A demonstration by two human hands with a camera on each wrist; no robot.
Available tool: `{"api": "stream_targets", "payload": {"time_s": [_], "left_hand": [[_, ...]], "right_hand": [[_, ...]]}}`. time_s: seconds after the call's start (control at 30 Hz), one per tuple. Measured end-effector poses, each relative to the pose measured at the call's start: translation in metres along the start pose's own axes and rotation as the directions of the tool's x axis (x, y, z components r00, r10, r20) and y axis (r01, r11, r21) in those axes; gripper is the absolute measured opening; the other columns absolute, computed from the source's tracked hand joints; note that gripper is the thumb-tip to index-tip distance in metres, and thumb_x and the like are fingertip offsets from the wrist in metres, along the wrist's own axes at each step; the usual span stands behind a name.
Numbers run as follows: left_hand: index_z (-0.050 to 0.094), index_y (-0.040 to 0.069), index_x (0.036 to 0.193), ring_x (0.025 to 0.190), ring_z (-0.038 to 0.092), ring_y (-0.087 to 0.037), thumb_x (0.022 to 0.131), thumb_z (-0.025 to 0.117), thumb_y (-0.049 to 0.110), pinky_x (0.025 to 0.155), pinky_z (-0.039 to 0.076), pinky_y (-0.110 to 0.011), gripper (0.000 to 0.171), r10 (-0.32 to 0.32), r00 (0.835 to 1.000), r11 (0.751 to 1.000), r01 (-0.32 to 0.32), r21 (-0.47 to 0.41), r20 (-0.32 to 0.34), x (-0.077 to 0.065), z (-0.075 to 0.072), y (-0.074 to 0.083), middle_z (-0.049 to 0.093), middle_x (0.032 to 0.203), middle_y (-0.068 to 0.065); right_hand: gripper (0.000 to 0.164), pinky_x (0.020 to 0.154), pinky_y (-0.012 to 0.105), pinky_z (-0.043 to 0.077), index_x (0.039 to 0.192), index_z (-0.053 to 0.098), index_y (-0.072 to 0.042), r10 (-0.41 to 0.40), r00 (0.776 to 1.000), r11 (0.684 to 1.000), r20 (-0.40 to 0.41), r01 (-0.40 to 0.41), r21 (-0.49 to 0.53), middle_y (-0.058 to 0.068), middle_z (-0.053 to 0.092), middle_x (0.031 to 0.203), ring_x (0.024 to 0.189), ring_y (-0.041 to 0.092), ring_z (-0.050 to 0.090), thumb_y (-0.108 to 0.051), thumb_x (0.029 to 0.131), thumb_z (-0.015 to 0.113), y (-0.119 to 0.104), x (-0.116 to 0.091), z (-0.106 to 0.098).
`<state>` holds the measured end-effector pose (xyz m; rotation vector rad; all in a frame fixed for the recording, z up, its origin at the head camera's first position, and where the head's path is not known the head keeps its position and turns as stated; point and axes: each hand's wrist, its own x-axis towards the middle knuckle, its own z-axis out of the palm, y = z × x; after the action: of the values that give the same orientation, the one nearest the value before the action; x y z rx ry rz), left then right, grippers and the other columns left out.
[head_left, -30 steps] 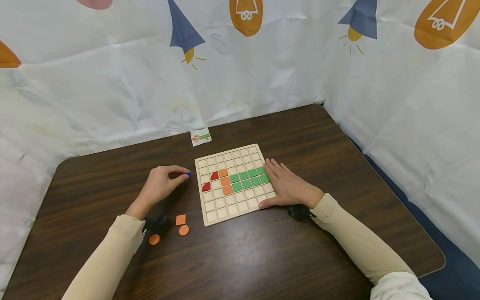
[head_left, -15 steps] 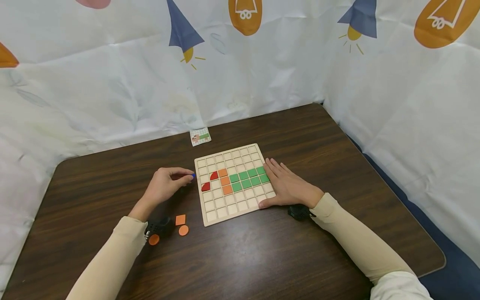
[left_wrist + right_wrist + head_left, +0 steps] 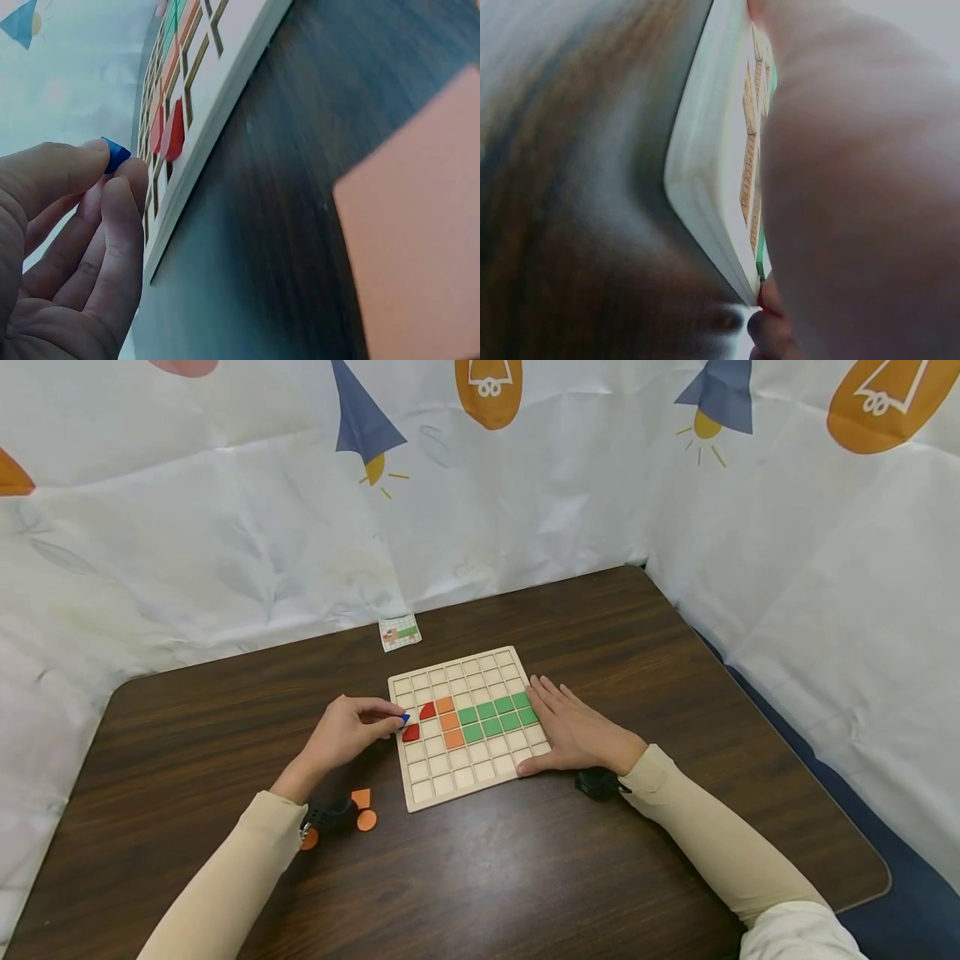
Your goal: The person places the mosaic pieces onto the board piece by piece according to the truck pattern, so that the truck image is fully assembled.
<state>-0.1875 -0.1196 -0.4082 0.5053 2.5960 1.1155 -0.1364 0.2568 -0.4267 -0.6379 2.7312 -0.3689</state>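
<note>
A wooden grid board lies on the dark table, with green squares, orange squares and two red rounded pieces set in its cells. My left hand pinches a small blue piece between thumb and fingertips, over the board's left edge near the red pieces. Much of the blue piece is hidden by the fingers. My right hand lies with straight fingers along the board's right edge, its thumb at the front right corner; in the right wrist view the hand covers much of the board.
An orange square and an orange disc lie left of the board, with another orange disc partly under the left wrist. A small printed card rests behind the board. A patterned white curtain hangs behind the table.
My left hand has moved right, bringing the blue piece from beside the board to over its left edge. The right hand and the board have stayed put.
</note>
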Motion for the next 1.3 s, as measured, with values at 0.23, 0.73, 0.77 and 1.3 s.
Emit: {"api": "stream_targets", "payload": {"time_s": [0.23, 0.73, 0.77, 1.3], "left_hand": [[0.079, 0.016, 0.114, 0.086, 0.074, -0.017, 0.096, 0.075, 0.028, 0.075, 0.057, -0.030, 0.022, -0.024, 0.999, 1.000, 0.024, -0.006, 0.034, 0.006, 0.004, 0.006, 0.081, 0.104, -0.005], [0.079, 0.013, 0.113, 0.083, 0.073, -0.012, 0.096, 0.074, 0.024, 0.074, 0.056, -0.027, 0.021, -0.015, 0.999, 1.000, 0.015, 0.008, 0.049, 0.007, 0.010, 0.012, 0.081, 0.104, -0.006], [0.079, 0.014, 0.113, 0.083, 0.073, -0.011, 0.096, 0.074, 0.025, 0.074, 0.056, -0.026, 0.021, -0.012, 0.999, 1.000, 0.011, 0.010, 0.049, 0.007, 0.011, 0.012, 0.081, 0.104, -0.005], [0.081, 0.017, 0.108, 0.083, 0.073, -0.010, 0.096, 0.074, 0.025, 0.072, 0.058, -0.028, 0.016, -0.001, 0.997, 0.999, -0.003, 0.048, 0.080, 0.011, 0.018, 0.023, 0.081, 0.101, -0.003]], "right_hand": [[0.131, 0.134, 0.054, 0.012, 0.166, 0.004, -0.005, 0.003, 1.000, 1.000, -0.004, -0.003, 0.004, 0.017, -0.002, 0.175, 0.165, 0.032, 0.001, -0.086, 0.080, 0.060, 0.000, 0.000, 0.000], [0.130, 0.133, 0.055, 0.013, 0.166, 0.004, -0.005, -0.009, 1.000, 1.000, -0.012, 0.009, -0.004, 0.017, -0.001, 0.176, 0.165, 0.033, 0.002, -0.086, 0.081, 0.060, 0.000, 0.000, -0.002], [0.130, 0.133, 0.055, 0.013, 0.166, 0.004, -0.005, -0.007, 1.000, 1.000, -0.012, 0.007, -0.003, 0.017, -0.001, 0.176, 0.165, 0.033, 0.002, -0.086, 0.081, 0.060, 0.000, 0.000, -0.002], [0.129, 0.134, 0.053, 0.010, 0.166, 0.002, -0.005, -0.008, 1.000, 1.000, 0.009, 0.008, 0.016, 0.015, -0.003, 0.176, 0.165, 0.031, -0.001, -0.084, 0.082, 0.061, -0.001, -0.003, -0.002]]}}
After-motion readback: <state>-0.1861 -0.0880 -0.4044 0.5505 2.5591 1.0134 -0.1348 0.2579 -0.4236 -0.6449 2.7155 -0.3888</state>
